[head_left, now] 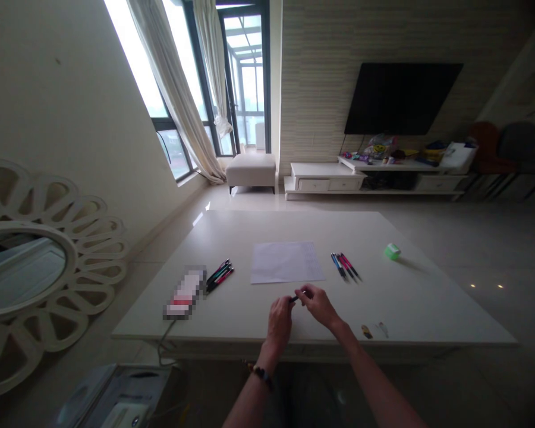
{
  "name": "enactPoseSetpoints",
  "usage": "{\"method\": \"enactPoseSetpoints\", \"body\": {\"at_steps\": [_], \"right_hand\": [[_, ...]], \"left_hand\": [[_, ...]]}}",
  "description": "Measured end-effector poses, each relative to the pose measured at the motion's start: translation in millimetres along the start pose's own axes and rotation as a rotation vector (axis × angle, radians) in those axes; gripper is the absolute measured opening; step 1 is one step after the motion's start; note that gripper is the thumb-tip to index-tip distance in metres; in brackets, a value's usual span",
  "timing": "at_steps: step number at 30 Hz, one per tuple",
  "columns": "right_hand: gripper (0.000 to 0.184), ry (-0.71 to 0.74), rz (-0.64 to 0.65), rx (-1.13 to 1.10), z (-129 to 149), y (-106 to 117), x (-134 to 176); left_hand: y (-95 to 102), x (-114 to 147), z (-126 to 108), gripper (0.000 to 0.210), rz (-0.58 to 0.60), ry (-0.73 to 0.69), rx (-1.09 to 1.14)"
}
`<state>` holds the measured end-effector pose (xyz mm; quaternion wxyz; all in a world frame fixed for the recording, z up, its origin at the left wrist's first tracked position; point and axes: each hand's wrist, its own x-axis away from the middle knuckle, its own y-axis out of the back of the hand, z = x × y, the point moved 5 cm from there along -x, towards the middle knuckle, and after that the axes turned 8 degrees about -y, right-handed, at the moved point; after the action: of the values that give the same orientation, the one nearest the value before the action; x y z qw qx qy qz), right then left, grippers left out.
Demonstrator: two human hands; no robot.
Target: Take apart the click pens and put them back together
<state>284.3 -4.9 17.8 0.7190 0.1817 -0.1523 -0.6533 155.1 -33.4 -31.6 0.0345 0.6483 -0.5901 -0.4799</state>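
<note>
Near the front edge of the white table, my left hand (280,320) is closed around a dark pen (293,299). My right hand (317,304) pinches the pen's other end, so both hands hold it. A sheet of white paper (288,261) lies flat just beyond them. To the right of the paper rest several pens (345,266) with blue, dark and pink-red barrels. Another bunch of pens (219,276), in dark, green and red, lies at the left. My fingers hide much of the held pen.
A blurred-out phone-like object (186,292) with a cable sits on the table's (232,226) left. A small green container (392,252) stands at the right. Two small items, one brown-gold (366,331) and one pale (383,329), lie near the front right.
</note>
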Motion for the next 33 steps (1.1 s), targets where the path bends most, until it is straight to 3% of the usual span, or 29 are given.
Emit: {"method": "enactPoseSetpoints", "body": {"at_steps": [3,8,12,16,19,24,33], "right_hand": [[0.04,0.015,0.0,-0.008,0.1,1.3,1.4],[0.043,0.026,-0.083,0.19,-2.2,4.6,3.1],[0.04,0.057,0.006,0.118,-4.3,3.3,4.6],[0.045,0.005,0.018,0.082,-10.5,3.8,3.6],[0.037,-0.006,0.062,0.024,-12.5,1.6,2.3],[0.044,-0.035,0.032,0.03,-15.3,2.1,1.3],[0.036,-0.022,0.068,0.007,-12.0,4.9,4.1]], "left_hand": [[-0.9,0.4,-0.1,0.012,0.008,-0.007,-0.013],[-3.3,0.5,-1.2,0.011,0.04,-0.042,-0.069],[-3.8,0.9,-0.2,0.011,0.028,-0.038,-0.08],[-5.5,1.4,-1.7,0.01,0.046,-0.073,-0.089],[-5.6,1.7,-1.0,0.01,0.037,-0.065,-0.092],[-7.0,1.6,-0.4,0.009,0.063,-0.071,-0.093],[-6.6,1.4,-1.8,0.009,0.083,-0.059,-0.082]]}}
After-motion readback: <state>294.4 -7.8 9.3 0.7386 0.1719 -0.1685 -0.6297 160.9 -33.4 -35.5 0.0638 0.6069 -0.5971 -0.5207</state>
